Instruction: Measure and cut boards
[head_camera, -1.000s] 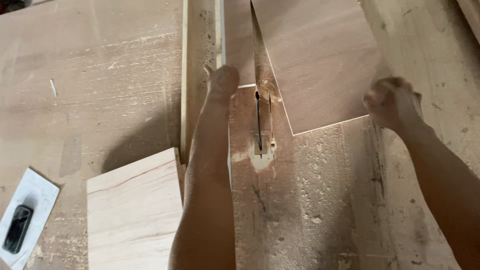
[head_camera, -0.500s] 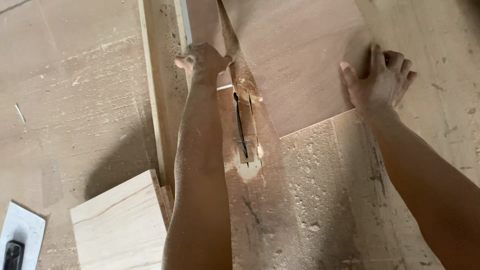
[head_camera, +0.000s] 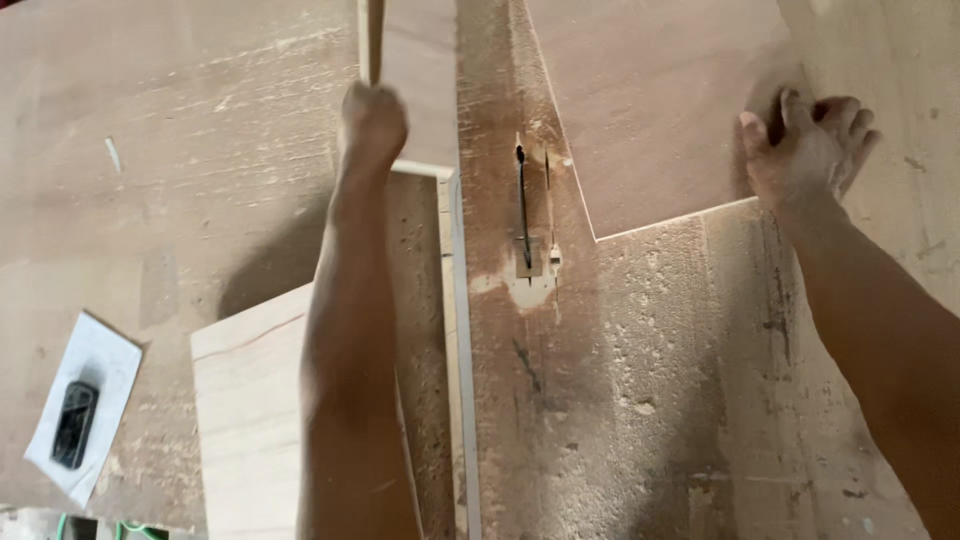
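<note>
Rightward, hand (head_camera: 805, 150) (flat) on plywood (head_camera: 650, 100).

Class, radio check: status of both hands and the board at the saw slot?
Left hand gripping narrow strip. Right hand flat on plywood sheet, beside saw slot. Nothing across the slot.

Soft, even daylight, warm and dusty, with no glare.

My left arm (head_camera: 350, 360) throws a blurred shadow toward nine o'clock across the worktop (head_camera: 160, 150); my right hand (head_camera: 805, 150) is smeared by motion blur at two o'clock, and the grain is sharpest at centre.
</note>
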